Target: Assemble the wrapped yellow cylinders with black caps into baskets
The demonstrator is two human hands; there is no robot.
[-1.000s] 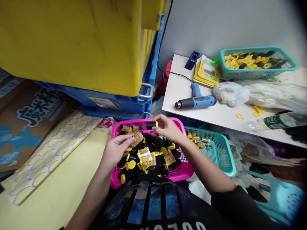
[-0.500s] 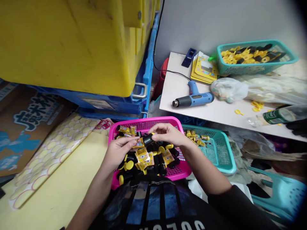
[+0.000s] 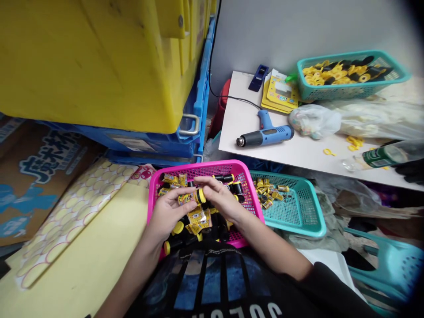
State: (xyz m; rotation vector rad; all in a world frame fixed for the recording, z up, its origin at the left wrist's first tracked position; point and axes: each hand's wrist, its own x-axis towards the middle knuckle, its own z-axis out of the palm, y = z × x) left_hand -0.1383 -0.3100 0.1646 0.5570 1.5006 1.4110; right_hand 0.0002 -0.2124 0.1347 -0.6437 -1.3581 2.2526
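My left hand (image 3: pixel 170 214) pinches a small black bottle (image 3: pixel 192 196) with a yellow cap and a yellow printed sleeve around its body. The bottle lies almost level above a pink basket (image 3: pixel 245 176), its cap pointing right. At the cap end is my right hand (image 3: pixel 220 196); its fingers stretch out above the bottle and the thumb side is against the cap. Below both hands, the basket holds several black bottles (image 3: pixel 174 243) with yellow caps, plus flat printed sleeves (image 3: pixel 198 218).
A teal basket (image 3: pixel 298 216) with small labelled bottles stands on the right. A blue heat gun (image 3: pixel 268 136) lies on the white table (image 3: pixel 238 115), near another teal basket (image 3: pixel 351 90) of yellow and black parts. Yellow and blue crates (image 3: pixel 132 66) rise at left, beside yellow sticker sheets (image 3: pixel 82 203).
The bottle has slid into the printed sleeve, so less black shows. My right hand has gone from pinching the bottle to stretched fingers by the cap.
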